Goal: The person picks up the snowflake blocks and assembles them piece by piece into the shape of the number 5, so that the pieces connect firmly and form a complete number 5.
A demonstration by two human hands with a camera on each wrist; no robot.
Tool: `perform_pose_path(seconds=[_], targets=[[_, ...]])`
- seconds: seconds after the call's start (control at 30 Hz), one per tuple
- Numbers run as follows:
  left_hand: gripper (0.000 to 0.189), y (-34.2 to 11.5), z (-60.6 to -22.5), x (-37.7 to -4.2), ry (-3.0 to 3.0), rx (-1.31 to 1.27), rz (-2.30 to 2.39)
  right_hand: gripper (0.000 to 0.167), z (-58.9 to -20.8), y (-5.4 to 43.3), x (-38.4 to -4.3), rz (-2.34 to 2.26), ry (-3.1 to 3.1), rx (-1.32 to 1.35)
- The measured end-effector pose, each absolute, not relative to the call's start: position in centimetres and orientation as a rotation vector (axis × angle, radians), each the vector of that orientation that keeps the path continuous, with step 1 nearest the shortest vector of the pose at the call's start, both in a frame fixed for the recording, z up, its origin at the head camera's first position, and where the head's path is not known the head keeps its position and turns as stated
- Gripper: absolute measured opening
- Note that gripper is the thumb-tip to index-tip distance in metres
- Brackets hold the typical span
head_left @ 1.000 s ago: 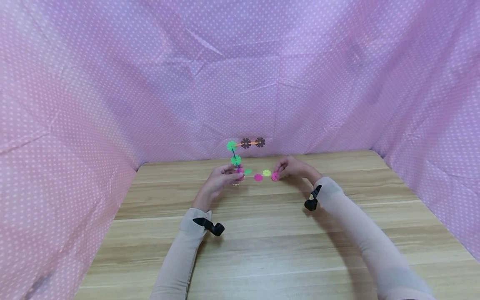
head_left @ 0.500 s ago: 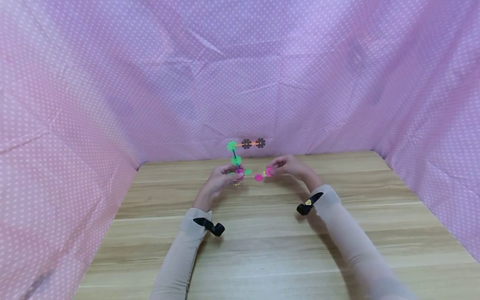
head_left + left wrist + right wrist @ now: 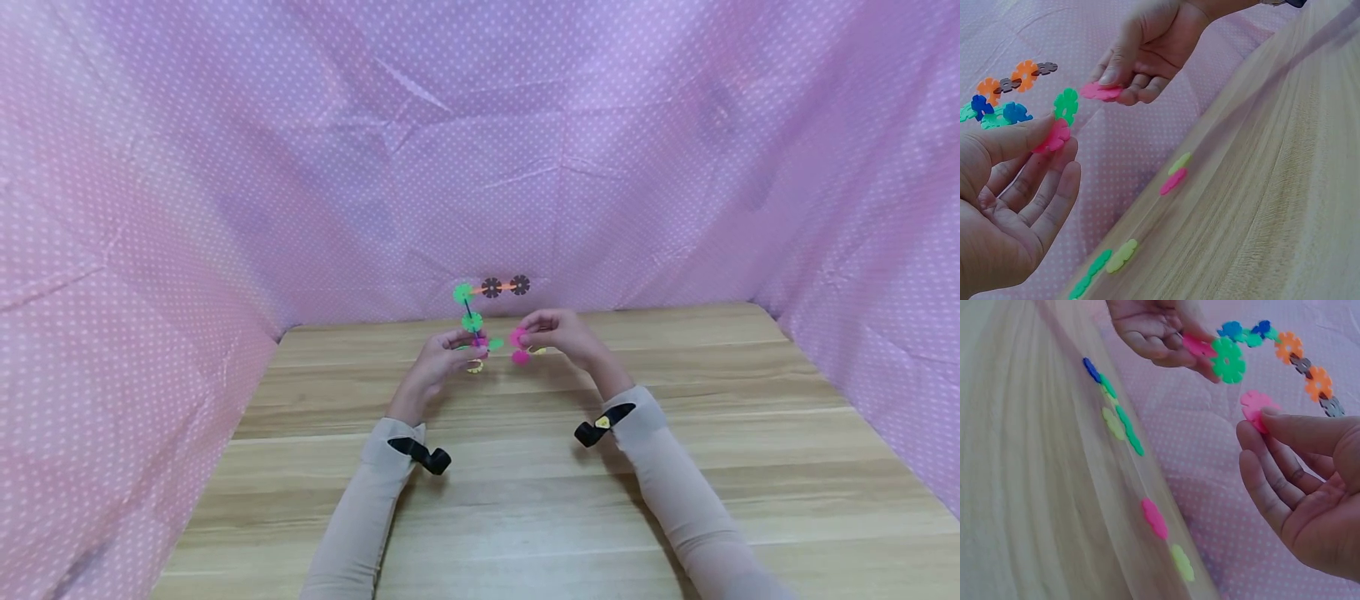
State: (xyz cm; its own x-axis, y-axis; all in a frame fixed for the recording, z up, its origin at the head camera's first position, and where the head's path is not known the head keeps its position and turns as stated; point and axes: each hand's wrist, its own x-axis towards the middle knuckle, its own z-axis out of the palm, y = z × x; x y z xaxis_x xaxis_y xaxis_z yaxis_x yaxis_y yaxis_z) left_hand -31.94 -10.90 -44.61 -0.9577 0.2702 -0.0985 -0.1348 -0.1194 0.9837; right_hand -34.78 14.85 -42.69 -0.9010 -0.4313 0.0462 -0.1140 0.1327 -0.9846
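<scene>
Within the pinch of the right hand point(image 3: 1310, 494) sits a pink disc point(image 3: 1254, 405).

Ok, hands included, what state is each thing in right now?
Flower-disc chain: linked, held up.
Left hand: pinching the chain's pink disc.
Right hand: pinching the loose pink disc.
Loose pink disc: not joined to the chain.
Tabletop pink disc: lying flat.
Yellow disc beside it: lying flat.
Green discs on the table: lying down; whether joined, unclear.
Polka-dot cloth: hanging, creased.
</scene>
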Motion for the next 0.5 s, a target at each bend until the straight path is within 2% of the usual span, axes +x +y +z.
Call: perform_pose_path(seconds=[0.5], targets=[[0.047,-10.02,-44.55,-32.63,1.902,0.147,2.134,0.015,-42.66,14.83,-34.62,-1.939,2.143,-0.527]])
